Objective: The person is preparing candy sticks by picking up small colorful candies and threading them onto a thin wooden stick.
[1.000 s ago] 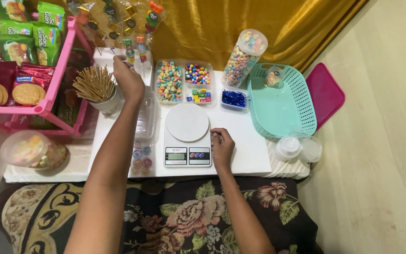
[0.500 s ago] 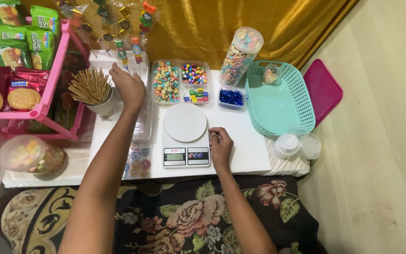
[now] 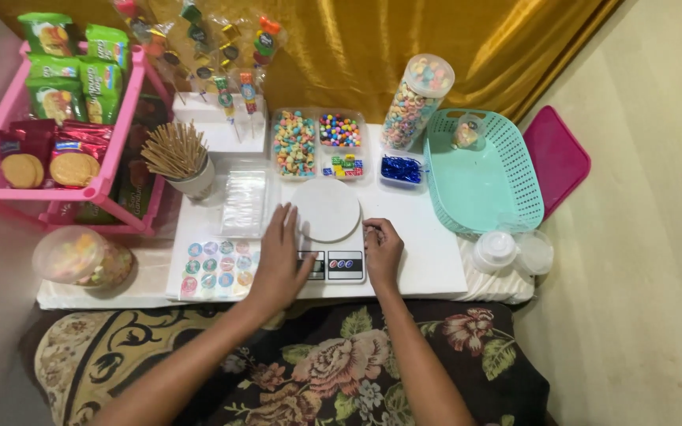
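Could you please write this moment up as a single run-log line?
left hand: flat on table beside kitchen scale | right hand: at scale's right edge | scale platter: bare | sticker sheet: left of left hand

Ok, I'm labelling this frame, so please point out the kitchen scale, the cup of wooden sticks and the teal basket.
kitchen scale (image 3: pixel 326 209), head view, white round platform.
cup of wooden sticks (image 3: pixel 174 148), head view, stick tops.
teal basket (image 3: pixel 479 177), head view, bare floor inside.

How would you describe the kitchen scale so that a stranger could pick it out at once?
On the white table, look between the left hand and right hand. The kitchen scale sits there, the only thing with a plain round white plate.
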